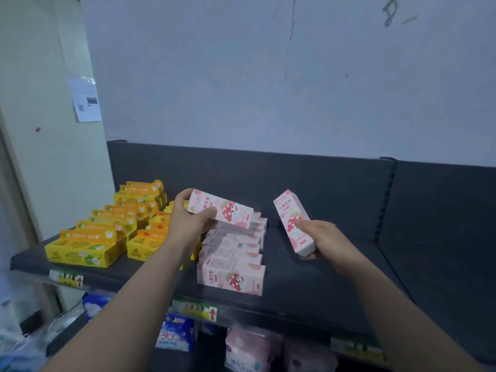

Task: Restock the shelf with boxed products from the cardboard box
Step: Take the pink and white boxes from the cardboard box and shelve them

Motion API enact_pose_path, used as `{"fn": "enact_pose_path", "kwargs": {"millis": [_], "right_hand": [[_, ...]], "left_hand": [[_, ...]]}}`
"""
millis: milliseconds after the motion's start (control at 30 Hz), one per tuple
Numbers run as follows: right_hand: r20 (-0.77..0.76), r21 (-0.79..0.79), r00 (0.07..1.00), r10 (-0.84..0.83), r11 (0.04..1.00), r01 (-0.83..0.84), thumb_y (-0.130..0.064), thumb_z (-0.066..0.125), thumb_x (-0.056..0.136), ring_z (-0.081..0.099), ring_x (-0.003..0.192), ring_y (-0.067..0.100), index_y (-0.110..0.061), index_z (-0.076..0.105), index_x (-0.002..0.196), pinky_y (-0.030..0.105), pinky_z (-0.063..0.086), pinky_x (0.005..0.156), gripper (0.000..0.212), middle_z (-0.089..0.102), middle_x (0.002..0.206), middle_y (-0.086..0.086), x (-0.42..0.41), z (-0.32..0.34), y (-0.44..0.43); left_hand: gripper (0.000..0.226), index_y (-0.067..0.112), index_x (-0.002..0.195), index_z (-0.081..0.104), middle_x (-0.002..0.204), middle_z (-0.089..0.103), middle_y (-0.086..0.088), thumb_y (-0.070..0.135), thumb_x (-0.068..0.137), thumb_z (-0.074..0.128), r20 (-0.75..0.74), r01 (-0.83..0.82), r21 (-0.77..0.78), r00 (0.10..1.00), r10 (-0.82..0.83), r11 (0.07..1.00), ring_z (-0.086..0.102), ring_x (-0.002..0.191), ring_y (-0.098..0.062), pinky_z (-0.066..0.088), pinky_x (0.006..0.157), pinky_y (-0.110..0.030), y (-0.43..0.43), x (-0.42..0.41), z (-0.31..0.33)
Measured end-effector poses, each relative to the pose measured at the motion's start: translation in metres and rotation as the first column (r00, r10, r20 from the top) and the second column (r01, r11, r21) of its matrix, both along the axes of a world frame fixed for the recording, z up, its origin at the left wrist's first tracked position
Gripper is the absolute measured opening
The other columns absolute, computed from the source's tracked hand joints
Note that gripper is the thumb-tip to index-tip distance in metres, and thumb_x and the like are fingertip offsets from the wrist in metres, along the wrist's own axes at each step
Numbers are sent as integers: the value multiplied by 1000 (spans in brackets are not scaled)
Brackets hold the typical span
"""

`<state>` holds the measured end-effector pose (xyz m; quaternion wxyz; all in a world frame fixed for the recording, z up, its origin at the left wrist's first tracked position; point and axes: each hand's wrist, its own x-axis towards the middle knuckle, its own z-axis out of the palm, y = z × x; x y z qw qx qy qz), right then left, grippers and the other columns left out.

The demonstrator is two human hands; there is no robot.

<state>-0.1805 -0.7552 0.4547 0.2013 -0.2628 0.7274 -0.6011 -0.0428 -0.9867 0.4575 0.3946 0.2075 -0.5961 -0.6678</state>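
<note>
Two pink boxes are being held over the dark shelf (308, 285), one in each hand. The left hand (188, 224) is gripping the first pink box (224, 213) by its left end, with the thumb lying across the printed face and the fingers curling round the far edge. This box is tilting, its free end pointing toward four o'clock, just over the back of the row of pink boxes (232, 264).

That row is lying on the shelf toward seven o'clock of the picture's middle and is running from the front edge back toward twelve o'clock, box against box.

The right hand (327, 240) is gripping the second pink box (294, 224) by its lower end, with the fingers curling behind it and the forefinger stretching along its face. This box is standing nearly upright, leaning toward eleven o'clock, at three o'clock of the row and apart from it. Whether its lower corner is touching the shelf I cannot tell.

At nine o'clock of the row, yellow boxes (94, 237) are sitting in two rows. Price labels (198, 310) are sticking to the shelf's front edge, and soft packs (177, 334) are showing on the level below. At ten o'clock a sheet of paper (86, 100) is hanging on the wall.
</note>
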Motion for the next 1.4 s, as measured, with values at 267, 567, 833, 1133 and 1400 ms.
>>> {"fn": "enact_pose_path", "kwargs": {"millis": [267, 567, 833, 1133, 1400], "right_hand": [[-50, 81, 997, -51, 995, 55, -38, 57, 93, 63, 65, 14, -5, 66, 101, 25, 49, 58, 36, 70, 83, 5, -37, -1, -26], [-54, 118, 996, -67, 990, 73, -34, 62, 90, 61, 70, 18, -3, 65, 103, 29, 47, 63, 34, 70, 84, 8, -69, 6, -50], [-11, 111, 992, -124, 986, 125, -10, 61, 88, 64, 66, 13, -5, 66, 104, 24, 50, 57, 17, 70, 84, 7, -80, -1, -67], [-147, 181, 980, -134, 970, 160, -8, 75, 76, 69, 84, 18, -14, 66, 100, 38, 53, 87, 26, 74, 96, 4, -87, -1, -83], [-234, 222, 963, -130, 958, 183, -5, 78, 73, 66, 86, 16, -19, 69, 97, 33, 54, 84, 29, 72, 98, 2, -90, -6, -126]], "left_hand": [[49, 20, 119, 42, 107, 65, -10, 5, 82, 71, 161, 136, -63, 979, -124, 989, 69, 90, -20, 58, 66, -31, -49, -68, 0], [39, 22, 107, 50, 102, 63, -3, 12, 79, 76, 386, 239, -230, 912, -137, 943, 66, 88, -18, 59, 70, -36, -102, -129, -2], [38, 17, 107, 52, 93, 65, 0, 7, 78, 76, 525, 308, -400, 849, -60, 864, 63, 78, -10, 51, 58, -23, -125, -154, -9], [29, 12, 98, 52, 93, 64, -5, 10, 79, 74, 569, 258, -499, 817, 88, 827, 61, 85, -21, 41, 59, -24, -140, -159, -19], [24, 10, 115, 59, 108, 63, -6, 13, 91, 58, 493, 215, -523, 866, 87, 825, 57, 100, -21, 43, 80, -28, -151, -136, -15]]}}
